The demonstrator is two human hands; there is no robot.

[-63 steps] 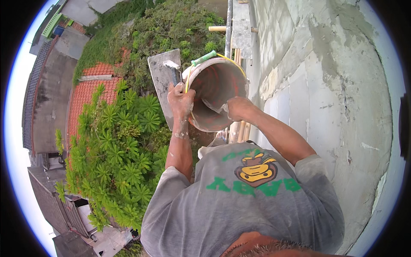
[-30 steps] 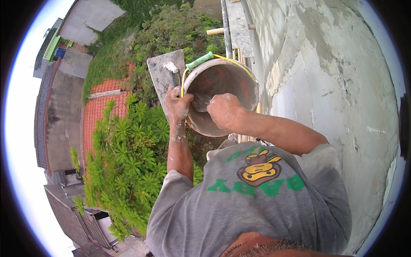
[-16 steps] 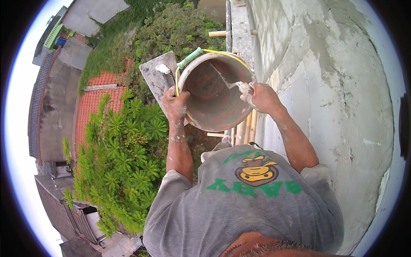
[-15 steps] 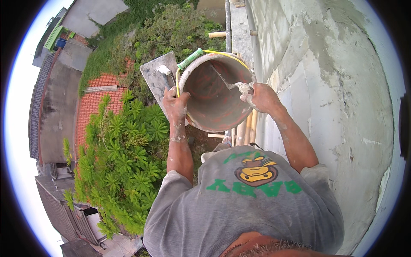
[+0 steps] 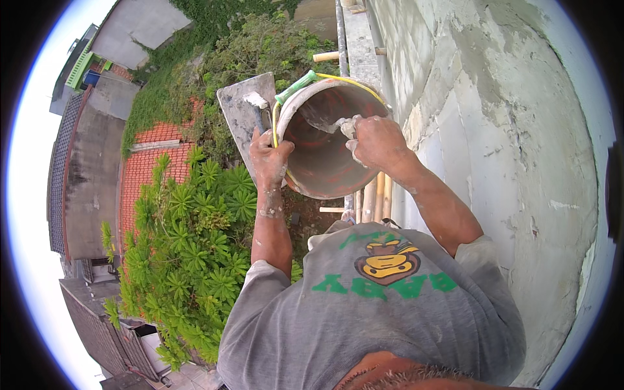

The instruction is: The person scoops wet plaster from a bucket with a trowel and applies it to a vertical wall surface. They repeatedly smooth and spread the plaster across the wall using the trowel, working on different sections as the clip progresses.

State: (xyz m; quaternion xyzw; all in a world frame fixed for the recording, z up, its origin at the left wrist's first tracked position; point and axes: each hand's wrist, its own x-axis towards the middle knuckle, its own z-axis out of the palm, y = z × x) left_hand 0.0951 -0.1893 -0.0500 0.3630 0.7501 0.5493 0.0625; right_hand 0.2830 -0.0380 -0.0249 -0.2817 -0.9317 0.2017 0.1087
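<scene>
My left hand (image 5: 270, 158) is closed round the handle of a rectangular plastering float (image 5: 239, 104), its flat plate smeared with grey mortar. The same hand presses against the rim of a large mortar-stained bucket (image 5: 320, 156), tipped so that I look into it. Along the bucket's upper left side lies its yellow bail with a green grip (image 5: 296, 88). Inside the bucket mouth, my right hand (image 5: 379, 144) grips the mortar-caked handle of a trowel (image 5: 320, 121). The trowel's blade is against or near the inner wall; I cannot tell whether it touches.
A partly plastered wall (image 5: 494, 169) rises close on my right. Bamboo poles (image 5: 370, 200) and a narrow plank (image 5: 361, 52) run beside it. To the left, far below, are a leafy tree (image 5: 195, 253) and an orange tiled roof (image 5: 153, 172).
My right hand has moved left and further over the bucket mouth, carrying the trowel toward the upper left inner wall. My left hand keeps its grip; bucket and float have shifted slightly right.
</scene>
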